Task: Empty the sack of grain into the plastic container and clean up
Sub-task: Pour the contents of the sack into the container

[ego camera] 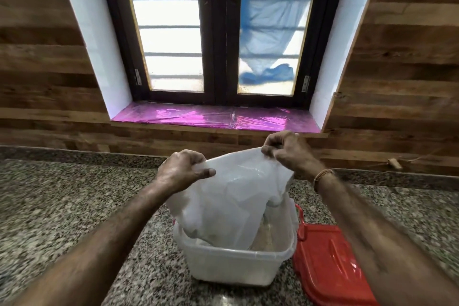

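We see both hands raised above the desk (pixel 62 206), each gripping the top edge of the sack (pixel 231 201). The left hand (pixel 182 171) bunches the thin white material at the left, its fingers (pixel 198 156) curled over the edge and the thumb pressed along the front. The right hand (pixel 289 153) is higher and further back and pinches the other end of that edge, its fingers (pixel 269 150) folded tight on the sack. A thread band (pixel 323 176) circles the right wrist. The sack hangs slack and crumpled between the hands, and its lower end drops inside the container (pixel 231 266), which stands on the speckled stone desk close to us. Pale grain (pixel 267 236) shows in the right part of the container, under the sack's lower folds; we cannot tell how much is still in the sack. A red lid (pixel 327 263) lies flat on the desk just to the right of the container. Behind the desk rises a wood-panelled wall (pixel 44 77) with a dark-framed window (pixel 221 32), and its sill (pixel 213 118) is covered with shiny purple film.
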